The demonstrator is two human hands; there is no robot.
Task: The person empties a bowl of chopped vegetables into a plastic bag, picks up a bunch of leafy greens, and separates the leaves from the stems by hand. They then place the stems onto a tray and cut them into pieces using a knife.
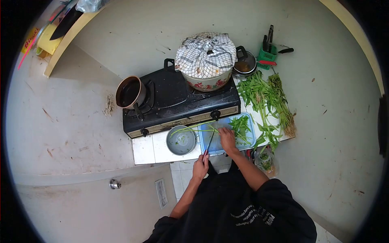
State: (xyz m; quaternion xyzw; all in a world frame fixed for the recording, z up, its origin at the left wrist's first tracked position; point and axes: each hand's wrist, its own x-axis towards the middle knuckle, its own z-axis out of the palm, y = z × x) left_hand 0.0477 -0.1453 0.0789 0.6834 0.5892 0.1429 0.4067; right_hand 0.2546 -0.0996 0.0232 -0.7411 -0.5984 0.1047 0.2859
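Note:
My left hand (200, 167) is closed round the handle of a knife (210, 141), its blade pointing away from me over a blue tray (204, 148). My right hand (227, 139) presses down on green vegetable stems (190, 128) on the tray; its fingers are curled and partly hidden. These stems stick out to the left, over a grey metal pot (181, 142) with small green bits inside. Leafy greens (240, 126) lie on the tray just right of my right hand.
Behind the tray stands a black gas stove (166, 95) with a brown saucepan (130, 92) and a cloth-covered pot (206, 60). Bunches of long greens (263, 95) lie on the right. A green utensil basket (267, 56) and a plastic bag (265, 160) are nearby.

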